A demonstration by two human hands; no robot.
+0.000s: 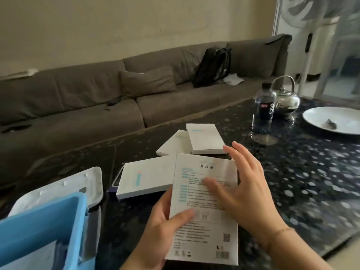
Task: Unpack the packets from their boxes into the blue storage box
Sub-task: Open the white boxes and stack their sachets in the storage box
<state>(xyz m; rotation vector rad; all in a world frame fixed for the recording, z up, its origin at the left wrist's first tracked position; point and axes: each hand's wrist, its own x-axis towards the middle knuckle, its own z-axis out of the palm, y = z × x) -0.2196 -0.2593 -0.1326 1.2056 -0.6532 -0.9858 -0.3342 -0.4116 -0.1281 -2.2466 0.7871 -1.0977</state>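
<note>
Just starting: left hand (161,228) holding one white box (204,209) by its bottom, still shut; right hand (241,190) open flat on it. Three more boxes (146,182) waiting on table. Blue storage box (42,227) at left

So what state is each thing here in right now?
Held box: shut, printed back up, gripped by the left hand.
Right hand: open, fingers spread at the box's right edge.
Three boxes on the table: lying flat, shut.
Blue storage box: open, lid off.
Water bottle: upright, capped.
</note>
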